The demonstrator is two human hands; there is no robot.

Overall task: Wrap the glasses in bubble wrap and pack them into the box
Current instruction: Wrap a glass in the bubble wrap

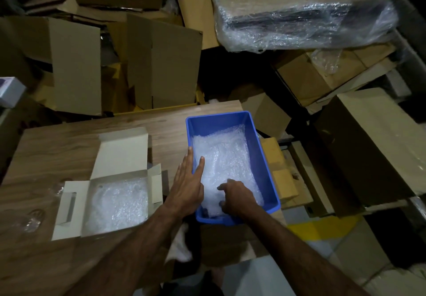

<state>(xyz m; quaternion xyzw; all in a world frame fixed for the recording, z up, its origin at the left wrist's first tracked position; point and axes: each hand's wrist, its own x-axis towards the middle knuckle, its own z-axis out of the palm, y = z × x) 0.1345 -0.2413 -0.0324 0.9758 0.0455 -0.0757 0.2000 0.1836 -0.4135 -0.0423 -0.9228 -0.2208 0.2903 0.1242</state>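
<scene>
A blue plastic bin [265, 157] stands on the wooden table, filled with sheets of bubble wrap [226, 155]. My left hand [187, 185] lies flat with straight fingers on the bin's left rim. Inside the bin near its front, my right hand [235, 196] curls its fingers into the bubble wrap. To the left sits an open white cardboard box [122, 155] with bubble wrap [117, 203] lying inside. Clear glasses [32, 219] show faintly at the table's left edge.
The wooden table [57, 139] ends just behind the bin. Beyond it lie piles of flattened and stacked cardboard boxes [161, 65] and a plastic-wrapped bundle [299, 12]. More cartons [368, 139] crowd the right side. A white cloth [182, 245] lies under my left forearm.
</scene>
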